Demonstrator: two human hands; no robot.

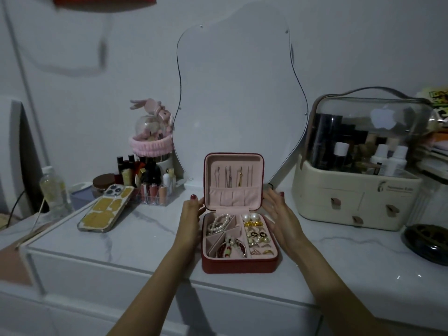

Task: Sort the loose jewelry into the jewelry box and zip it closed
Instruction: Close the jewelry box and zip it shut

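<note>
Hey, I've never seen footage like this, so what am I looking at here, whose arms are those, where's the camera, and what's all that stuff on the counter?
There is no machine here. It is one picture from a camera worn on a person's head, looking forward and down, so the two arms reaching in from the bottom are that person's own.

The left hand and the right hand sit on either side of a red jewelry box on a white marble-look countertop. Its lid stands open. The left fingertips touch the lid's edge; the right hand is open beside the box. Neither hand grips anything.

Inside the pink-lined box are pearl strands, bracelets and earrings and rings.

Around it: a phone and a makeup organizer on the left, a wavy mirror behind, and a cosmetics case on the right.
</note>
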